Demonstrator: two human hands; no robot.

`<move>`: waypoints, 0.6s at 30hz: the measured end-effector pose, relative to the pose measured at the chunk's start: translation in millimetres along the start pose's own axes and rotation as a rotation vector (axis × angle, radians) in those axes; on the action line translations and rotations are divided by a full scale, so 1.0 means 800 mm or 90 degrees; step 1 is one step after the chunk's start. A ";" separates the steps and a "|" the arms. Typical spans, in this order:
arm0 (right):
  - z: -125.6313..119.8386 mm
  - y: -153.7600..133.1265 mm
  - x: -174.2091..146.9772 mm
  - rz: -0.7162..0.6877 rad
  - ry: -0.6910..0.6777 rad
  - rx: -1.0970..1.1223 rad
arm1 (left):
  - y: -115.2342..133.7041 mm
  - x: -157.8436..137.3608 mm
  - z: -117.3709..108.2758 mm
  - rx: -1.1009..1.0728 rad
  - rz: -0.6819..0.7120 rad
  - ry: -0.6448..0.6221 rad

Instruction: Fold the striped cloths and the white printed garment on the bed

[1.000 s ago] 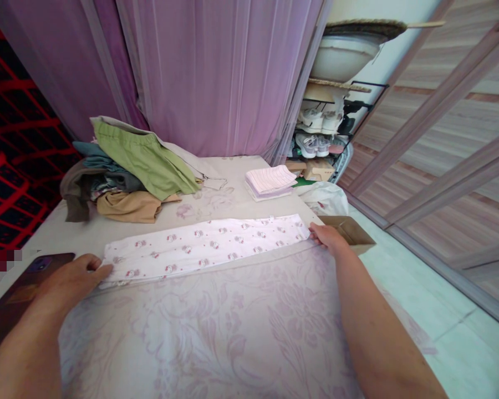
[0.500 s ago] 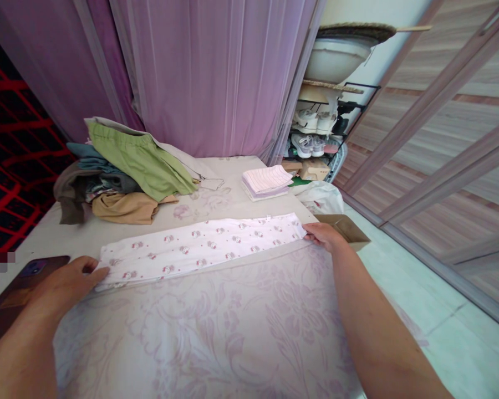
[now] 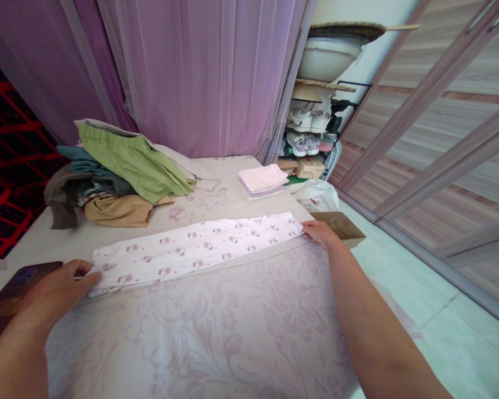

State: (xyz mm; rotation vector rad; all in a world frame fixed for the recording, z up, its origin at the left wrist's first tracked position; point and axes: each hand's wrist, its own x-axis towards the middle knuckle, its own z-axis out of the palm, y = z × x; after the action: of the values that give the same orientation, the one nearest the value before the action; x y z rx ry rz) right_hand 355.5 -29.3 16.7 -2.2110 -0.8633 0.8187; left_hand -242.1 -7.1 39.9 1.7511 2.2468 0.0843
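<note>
Pale pink printed pants, folded lengthwise into a long strip, lie across the bed. My left hand pinches the wider end of the pants between thumb and fingers. At the narrower end, my right hand grips the corner near the bed's right edge. The strip is stretched fairly flat between both hands. Just beyond its right half sits a small stack of folded pink striped cloth.
A heap of clothes, with green pants and tan cloth, lies at the back left. A phone is beside my left forearm. Right of the bed are a cardboard box, a plastic bag and a shoe rack.
The view has shifted slightly, so things appear a little further left. Both hands keep their hold on the ends of the pants, which lie about the same.
</note>
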 end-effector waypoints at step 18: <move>0.005 0.015 0.013 -0.038 0.065 -0.060 | -0.002 0.001 -0.003 0.011 -0.022 -0.036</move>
State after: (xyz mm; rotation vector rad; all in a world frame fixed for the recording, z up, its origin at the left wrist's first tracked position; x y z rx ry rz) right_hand 363.2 -27.9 2.4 -2.2754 -0.9305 0.6423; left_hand -244.4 -6.3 41.6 1.7011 2.2438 0.0080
